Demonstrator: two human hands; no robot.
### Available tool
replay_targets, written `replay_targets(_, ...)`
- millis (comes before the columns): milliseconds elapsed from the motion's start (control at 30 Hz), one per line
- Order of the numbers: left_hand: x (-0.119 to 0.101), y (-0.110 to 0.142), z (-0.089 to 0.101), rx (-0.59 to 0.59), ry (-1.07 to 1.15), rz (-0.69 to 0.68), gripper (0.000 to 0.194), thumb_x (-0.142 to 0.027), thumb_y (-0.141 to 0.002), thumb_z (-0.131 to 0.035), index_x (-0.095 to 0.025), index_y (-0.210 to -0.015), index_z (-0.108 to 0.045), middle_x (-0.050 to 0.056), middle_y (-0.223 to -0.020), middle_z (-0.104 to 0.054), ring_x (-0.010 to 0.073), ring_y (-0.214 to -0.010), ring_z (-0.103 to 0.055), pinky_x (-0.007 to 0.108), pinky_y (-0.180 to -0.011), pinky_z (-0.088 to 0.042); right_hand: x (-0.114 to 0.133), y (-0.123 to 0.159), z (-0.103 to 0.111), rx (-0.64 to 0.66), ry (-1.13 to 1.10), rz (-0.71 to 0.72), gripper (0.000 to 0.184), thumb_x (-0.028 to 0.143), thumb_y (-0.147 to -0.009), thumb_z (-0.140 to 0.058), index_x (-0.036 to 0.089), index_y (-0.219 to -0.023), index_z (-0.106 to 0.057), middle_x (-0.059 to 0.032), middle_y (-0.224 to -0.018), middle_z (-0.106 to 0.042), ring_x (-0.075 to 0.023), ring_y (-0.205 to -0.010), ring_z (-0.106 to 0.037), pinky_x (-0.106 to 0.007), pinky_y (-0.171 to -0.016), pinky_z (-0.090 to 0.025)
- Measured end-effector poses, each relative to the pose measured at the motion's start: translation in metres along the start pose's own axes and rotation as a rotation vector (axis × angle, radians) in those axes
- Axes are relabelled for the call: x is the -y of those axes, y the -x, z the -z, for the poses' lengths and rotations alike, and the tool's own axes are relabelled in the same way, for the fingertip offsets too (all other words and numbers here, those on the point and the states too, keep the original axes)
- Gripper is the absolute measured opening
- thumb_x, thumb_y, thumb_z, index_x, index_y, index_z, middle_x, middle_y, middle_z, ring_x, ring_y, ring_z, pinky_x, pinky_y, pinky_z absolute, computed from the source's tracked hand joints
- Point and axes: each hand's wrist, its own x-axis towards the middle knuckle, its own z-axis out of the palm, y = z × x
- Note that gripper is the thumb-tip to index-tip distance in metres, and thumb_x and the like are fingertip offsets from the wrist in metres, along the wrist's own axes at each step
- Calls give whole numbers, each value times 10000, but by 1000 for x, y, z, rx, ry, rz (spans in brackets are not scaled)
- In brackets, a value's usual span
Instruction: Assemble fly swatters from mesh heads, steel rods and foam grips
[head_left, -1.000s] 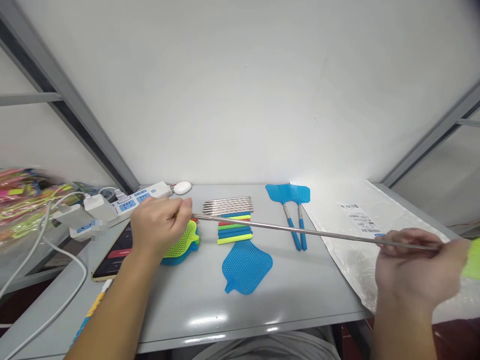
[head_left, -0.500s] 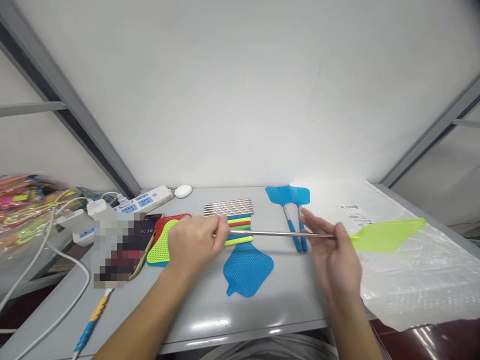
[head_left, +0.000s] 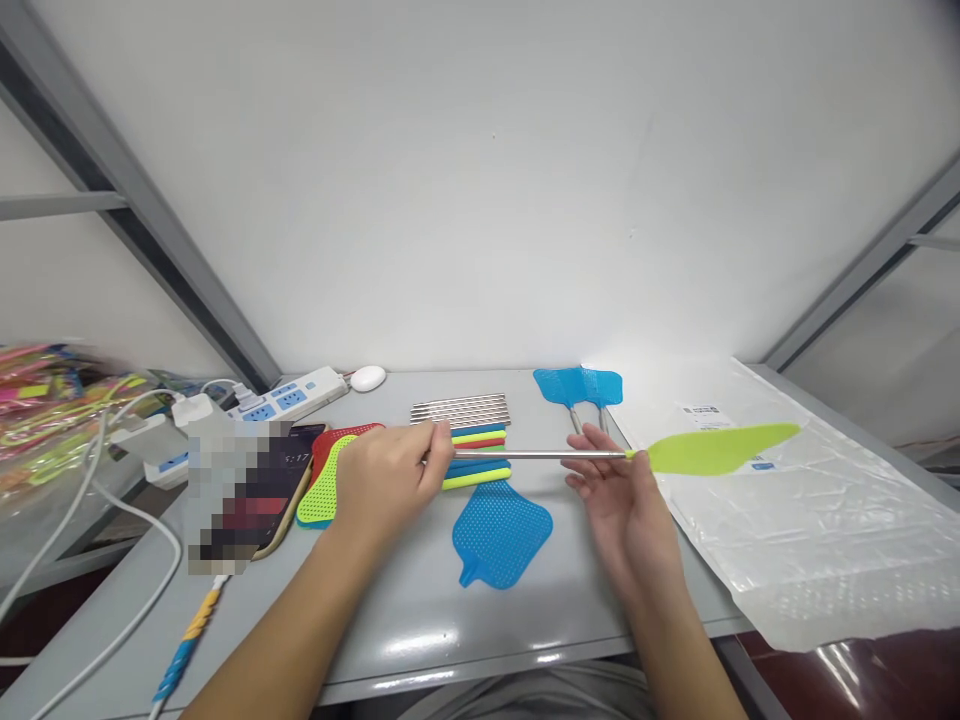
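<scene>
Above the counter (head_left: 577, 590), the left hand (head_left: 391, 470) is closed around one end of a metal rod (head_left: 536, 455) while the right hand (head_left: 628, 525), fingers partly open, loosely holds the green swatter head (head_left: 712, 450) by its neck, presumably keeping the rod level.

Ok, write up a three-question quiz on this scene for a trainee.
1. What colour is the swatter head at the end of the rod?
(a) red
(b) lime green
(c) blue

2. True or false: the left hand is closed around the rod.

3. How many blue swatters with metal shafts lie on the table?

Key: 1. b; 2. true; 3. two
</scene>
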Motion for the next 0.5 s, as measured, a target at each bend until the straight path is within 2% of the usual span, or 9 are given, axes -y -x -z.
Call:
replay_targets(67,5,-1,1,42,1,38,447,-311,-934,-451,-182,-507,-443,-14,-428,-464,123,-427,-391,275,-495,-200,4,-2,4,-45,-125,4,440,563,-882,-575,246,-1167,-684,-54,-1076,-710,-155,-868,-661,-286,-735,-521)
replay_targets(133,7,-2,2,83,10,50,443,-318,-940,-439,-181,-519,-460,-16,-426,-465,121,-427,-398,272,-494,-197,9,-5,7,-114,-173,65,391,530,-863,-621,266,-1143,-683,-31,-1022,-704,-155,-850,-655,-297,-717,-533)
replay_targets(233,7,-3,4,129,27,35,442,-320,-947,-420,-179,-533,-484,-21,-424,-472,112,-411,-394,266,-483,-187,16,-5,9,-234,-103,243,305,406,-849,-685,274,-1124,-681,-19,-1029,-686,-162,-886,-643,-312,-713,-548)
replay_targets(333,1,-2,2,128,15,6,451,-314,-948,-407,-176,-528,-500,-17,-424,-493,110,-396,-399,267,-474,-169,17,-1,7,-330,-34,388,339,306,-829,-725,291,-1162,-664,-6,-1138,-657,-127,-896,-622,-266,-699,-544)
replay_targets(500,-8,1,-4,90,-26,-46,474,-296,-947,-402,-177,-511,-546,-8,-424,-539,119,-379,-414,275,-467,-143,13,7,0,-484,17,419,361,322,-816,-736,272,-1166,-663,-22,-1127,-663,-123,-900,-622,-217,-651,-526)
